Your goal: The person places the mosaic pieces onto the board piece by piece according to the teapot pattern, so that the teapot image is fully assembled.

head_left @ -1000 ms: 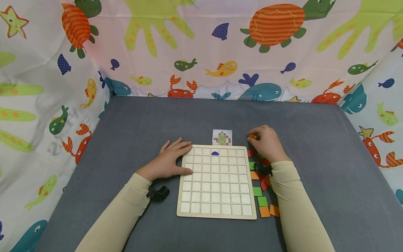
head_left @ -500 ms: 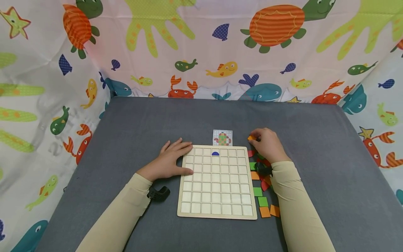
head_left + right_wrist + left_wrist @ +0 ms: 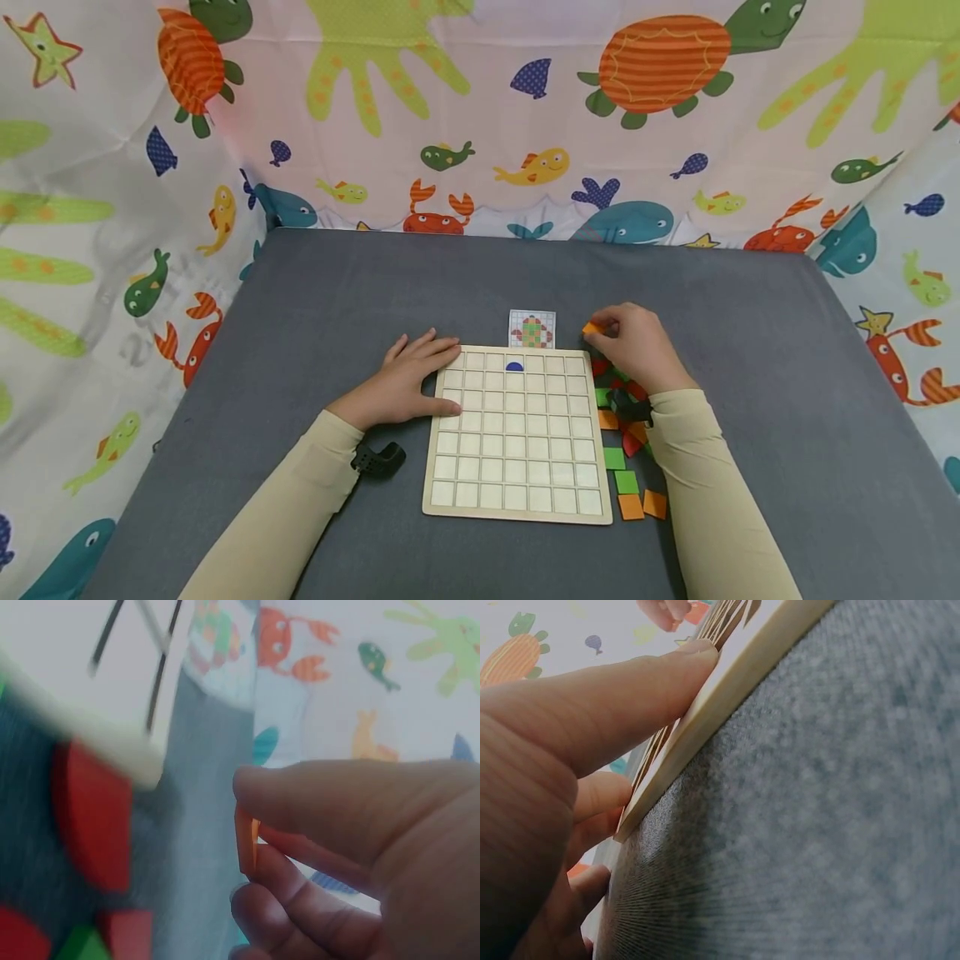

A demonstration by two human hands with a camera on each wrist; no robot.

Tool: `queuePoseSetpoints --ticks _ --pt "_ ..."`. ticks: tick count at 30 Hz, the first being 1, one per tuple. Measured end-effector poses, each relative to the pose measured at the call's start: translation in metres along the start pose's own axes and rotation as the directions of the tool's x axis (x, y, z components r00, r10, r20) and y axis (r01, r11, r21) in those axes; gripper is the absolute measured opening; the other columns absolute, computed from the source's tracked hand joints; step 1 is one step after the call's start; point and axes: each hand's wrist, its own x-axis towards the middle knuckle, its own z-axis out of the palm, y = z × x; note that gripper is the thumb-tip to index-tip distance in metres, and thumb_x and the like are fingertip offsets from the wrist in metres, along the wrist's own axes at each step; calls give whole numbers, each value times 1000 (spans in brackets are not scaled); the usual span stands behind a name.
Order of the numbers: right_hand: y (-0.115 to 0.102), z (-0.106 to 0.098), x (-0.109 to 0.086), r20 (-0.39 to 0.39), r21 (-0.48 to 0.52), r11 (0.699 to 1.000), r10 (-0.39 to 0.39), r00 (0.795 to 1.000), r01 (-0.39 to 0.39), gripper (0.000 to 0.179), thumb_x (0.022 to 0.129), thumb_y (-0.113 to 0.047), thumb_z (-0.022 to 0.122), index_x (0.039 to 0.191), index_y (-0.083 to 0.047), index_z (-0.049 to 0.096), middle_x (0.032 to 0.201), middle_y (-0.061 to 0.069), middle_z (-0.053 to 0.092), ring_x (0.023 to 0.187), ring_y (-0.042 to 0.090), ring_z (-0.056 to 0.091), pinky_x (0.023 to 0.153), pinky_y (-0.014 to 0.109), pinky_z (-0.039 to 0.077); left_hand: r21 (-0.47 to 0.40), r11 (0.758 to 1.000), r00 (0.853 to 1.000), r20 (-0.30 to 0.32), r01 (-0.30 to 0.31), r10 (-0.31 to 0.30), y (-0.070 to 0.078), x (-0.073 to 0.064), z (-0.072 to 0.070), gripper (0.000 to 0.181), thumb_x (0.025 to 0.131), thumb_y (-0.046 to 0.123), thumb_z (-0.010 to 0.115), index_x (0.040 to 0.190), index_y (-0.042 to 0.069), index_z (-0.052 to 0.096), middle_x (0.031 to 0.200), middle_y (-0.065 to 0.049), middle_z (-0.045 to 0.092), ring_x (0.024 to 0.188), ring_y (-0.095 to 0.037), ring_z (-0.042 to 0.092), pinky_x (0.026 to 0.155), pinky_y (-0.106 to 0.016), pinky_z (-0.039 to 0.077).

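One pinched orange tile [image 3: 245, 844], edge-on, right wrist view only

Against the left hand [image 3: 408, 379], the board [image 3: 515, 447] is made of smooth wood; below the right hand [image 3: 636, 343], matt cloth [image 3: 360, 283] is spread.

Left sleeve [image 3: 273, 504]: long, plain beige, runs to the wrist. Right sleeve [image 3: 716, 487]: same beige, same length. Both fairly close-fitting, soft creases toward the wrist. Left cuff [image 3: 343, 427] and right cuff [image 3: 672, 402] same colour as the rest. Left wrist unit [image 3: 380, 460]: black, rounded, hook-like outline. Right wrist unit [image 3: 627, 405]: also black, compact, irregular outline. Finer detail on both too small to make out. Left hand [image 3: 408, 379], right hand [image 3: 639, 343]: bare.
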Motion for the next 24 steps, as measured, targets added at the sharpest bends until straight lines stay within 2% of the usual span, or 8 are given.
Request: queuePoseSetpoints --ticks 9,17,24 --pt "-27 14 -5 20 22 991 -130 991 130 25 97 -19 77 118 -4 79 117 14 71 102 32 63 85 49 57 14 1000 1000 3 -4 4 -1 1 2 95 92 53 79 166 15 34 173 -1 29 163 -32 9 126 -62 -5" --pt "-46 27 -11 84 35 960 -278 957 276 22 95 -18 80 114 -6 81 109 8 72 99 28 67 87 47 59 8 1000 1000 10 -4 4 1 0 0 94 93 50 79 166 13 33 173 -3 28 163 -33 9 126 -63 -6" --pt "-54 40 -16 158 64 948 -319 934 313 17 94 -14 80 110 -9 80 109 3 72 98 23 63 85 41 56 5 1000 1000 15 -5 5 2 0 -1 93 93 50 78 166 14 33 174 -2 28 163 -33 8 126 -63 -6"
